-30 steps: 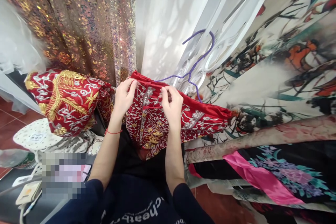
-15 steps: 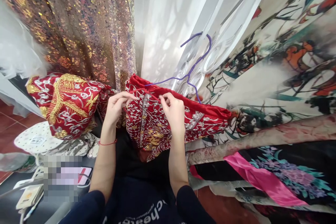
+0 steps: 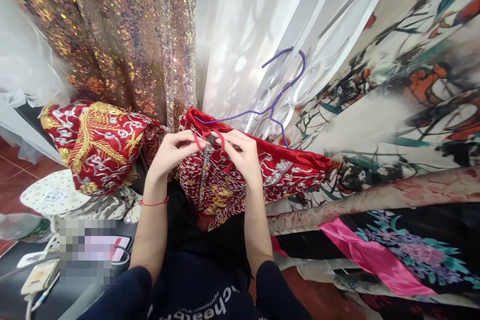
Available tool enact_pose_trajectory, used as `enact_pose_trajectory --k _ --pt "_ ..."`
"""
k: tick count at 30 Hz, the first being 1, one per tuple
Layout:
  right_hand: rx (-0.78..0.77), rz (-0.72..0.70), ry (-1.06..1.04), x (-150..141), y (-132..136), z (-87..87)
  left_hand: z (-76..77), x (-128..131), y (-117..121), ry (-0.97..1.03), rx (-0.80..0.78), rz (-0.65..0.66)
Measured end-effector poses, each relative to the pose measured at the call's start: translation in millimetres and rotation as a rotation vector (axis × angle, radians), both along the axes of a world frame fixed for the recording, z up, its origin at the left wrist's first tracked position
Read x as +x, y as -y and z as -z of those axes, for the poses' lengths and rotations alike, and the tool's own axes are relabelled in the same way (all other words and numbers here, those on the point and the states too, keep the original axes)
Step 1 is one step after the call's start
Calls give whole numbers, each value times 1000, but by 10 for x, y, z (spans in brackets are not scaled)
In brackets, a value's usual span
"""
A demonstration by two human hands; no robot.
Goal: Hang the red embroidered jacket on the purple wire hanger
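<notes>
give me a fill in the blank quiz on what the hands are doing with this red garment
1. Both hands, the left hand and the right hand, pinch thin ____ strings at the top of the red embroidered garment.
2. The wire hanger above the garment is ____ in colour.
3. The left wrist wears a thin red ____.
4. The curtain behind the left hand is covered in ____.

Missing words: red; purple; string bracelet; sequins

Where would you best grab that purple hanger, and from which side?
Probably the purple hanger's bare neck below its hook, coming from the right: its left arm is tucked into the red embroidered garment, where both hands pinch red loops.
</notes>
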State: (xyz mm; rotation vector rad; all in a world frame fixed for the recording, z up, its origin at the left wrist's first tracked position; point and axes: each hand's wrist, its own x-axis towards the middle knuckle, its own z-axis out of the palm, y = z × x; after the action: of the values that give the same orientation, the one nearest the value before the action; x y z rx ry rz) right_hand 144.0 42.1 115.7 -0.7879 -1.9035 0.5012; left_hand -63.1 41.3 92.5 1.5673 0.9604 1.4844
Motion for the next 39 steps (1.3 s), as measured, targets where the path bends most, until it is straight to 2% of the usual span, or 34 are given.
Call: enact_pose_trajectory --k 2,7,14,18,21,27,33,36,39 --pt "74 12 91 -12 -42 -12 -30 0 27 -62 -10 69" --pt "237 5 372 -18 -158 -33 -100 41 16 -155 -27 83" --pt "332 6 417 12 -260 -3 -78 125 -3 -111 -118 108" --pt "335 77 403 -61 -251 44 10 191 -24 30 -137 -26" --pt "331 139 391 -143 -219 49 53 216 -44 54 -94 -97" --pt "312 277 260 -213 -222 45 78 214 -137 -33 19 -240" --pt "268 442 159 -67 -192 32 99 112 -248 -28 35 -383" --pt "334 535 205 -8 -159 30 88 80 -259 -105 36 -452" --pt "402 608 298 13 -147 47 39 89 -252 -227 47 -575"
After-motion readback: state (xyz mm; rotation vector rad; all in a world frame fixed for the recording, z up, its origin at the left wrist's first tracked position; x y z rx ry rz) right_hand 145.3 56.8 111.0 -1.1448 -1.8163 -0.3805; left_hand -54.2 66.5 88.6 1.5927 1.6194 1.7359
